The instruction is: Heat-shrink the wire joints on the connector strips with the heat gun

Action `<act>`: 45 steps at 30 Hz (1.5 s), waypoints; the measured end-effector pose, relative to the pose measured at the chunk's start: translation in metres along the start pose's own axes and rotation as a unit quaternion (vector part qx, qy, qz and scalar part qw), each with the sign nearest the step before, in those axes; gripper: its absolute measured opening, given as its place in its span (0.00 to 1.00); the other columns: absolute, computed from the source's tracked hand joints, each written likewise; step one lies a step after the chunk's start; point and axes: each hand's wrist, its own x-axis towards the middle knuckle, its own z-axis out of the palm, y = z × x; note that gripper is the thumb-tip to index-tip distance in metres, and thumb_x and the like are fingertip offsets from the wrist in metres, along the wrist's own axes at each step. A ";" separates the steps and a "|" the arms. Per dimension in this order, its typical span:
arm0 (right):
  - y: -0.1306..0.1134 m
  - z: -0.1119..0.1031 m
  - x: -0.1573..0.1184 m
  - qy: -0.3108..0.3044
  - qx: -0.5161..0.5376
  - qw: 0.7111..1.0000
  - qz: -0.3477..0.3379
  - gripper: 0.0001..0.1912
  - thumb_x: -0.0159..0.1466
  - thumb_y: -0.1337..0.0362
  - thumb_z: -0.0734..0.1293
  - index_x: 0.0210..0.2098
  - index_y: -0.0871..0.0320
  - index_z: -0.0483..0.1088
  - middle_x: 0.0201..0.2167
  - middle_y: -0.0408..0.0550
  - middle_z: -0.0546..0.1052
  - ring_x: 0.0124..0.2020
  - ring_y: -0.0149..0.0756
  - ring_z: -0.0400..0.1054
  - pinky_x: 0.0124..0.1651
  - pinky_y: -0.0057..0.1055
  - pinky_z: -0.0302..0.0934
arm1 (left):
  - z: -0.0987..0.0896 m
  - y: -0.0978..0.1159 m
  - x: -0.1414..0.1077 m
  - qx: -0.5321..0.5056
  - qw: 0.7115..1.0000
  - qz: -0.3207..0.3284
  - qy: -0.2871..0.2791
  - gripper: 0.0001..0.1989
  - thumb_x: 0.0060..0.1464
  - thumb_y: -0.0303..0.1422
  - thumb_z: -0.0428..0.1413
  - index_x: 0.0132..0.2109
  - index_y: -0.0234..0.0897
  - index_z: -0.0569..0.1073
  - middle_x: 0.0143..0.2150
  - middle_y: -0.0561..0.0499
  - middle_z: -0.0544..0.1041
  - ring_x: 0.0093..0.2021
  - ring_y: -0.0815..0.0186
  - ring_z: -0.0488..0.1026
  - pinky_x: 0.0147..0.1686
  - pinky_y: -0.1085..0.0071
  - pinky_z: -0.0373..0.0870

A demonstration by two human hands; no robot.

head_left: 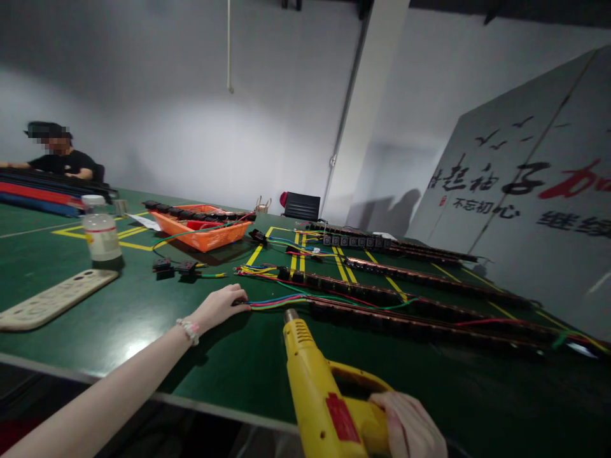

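My right hand (410,423) is wrapped round the handle of a yellow heat gun (312,381) at the bottom of the view. The gun's metal nozzle points up and away, just below a bundle of coloured wires (277,302). At the left end of that bundle, my left hand (222,310) is closed on the wires, beside a small dark piece partly hidden by the fingers. The wires run right into a long dark strip with copper-coloured edges (410,324), which lies on the green table (229,375).
More long strips (429,280) lie behind, with loose wires. An orange basket (205,238) holds parts. Black connectors (176,267), a bottle (101,235) and a beige perforated board (57,299) are on the left. A person (64,159) sits at the far left.
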 end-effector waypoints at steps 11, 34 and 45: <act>-0.003 0.027 0.016 -0.004 -0.137 0.989 0.050 0.22 0.69 0.62 0.51 0.31 0.59 0.73 0.29 0.42 0.78 0.31 0.29 0.72 0.38 0.26 0.60 | 0.012 -0.010 0.006 0.010 0.996 -0.065 0.067 0.14 0.56 0.44 0.51 0.33 0.37 0.68 0.34 0.49 0.71 0.36 0.63 0.69 0.35 0.70 0.62; -0.061 0.058 0.015 -0.052 -0.209 0.964 0.157 0.17 0.67 0.65 0.53 0.31 0.58 0.71 0.25 0.43 0.75 0.30 0.34 0.68 0.36 0.32 0.50 | -0.003 -0.005 -0.001 0.029 0.992 -0.123 -0.024 0.28 0.59 0.51 0.38 0.28 0.39 0.74 0.30 0.48 0.76 0.33 0.62 0.72 0.27 0.73 0.53; -0.104 0.076 0.042 -0.028 -0.130 0.982 0.135 0.18 0.67 0.67 0.52 0.29 0.58 0.70 0.25 0.44 0.74 0.28 0.33 0.64 0.37 0.32 0.48 | -0.006 -0.018 0.001 0.022 0.973 -0.225 0.034 0.27 0.57 0.52 0.40 0.27 0.40 0.74 0.31 0.48 0.76 0.34 0.62 0.72 0.26 0.73 0.52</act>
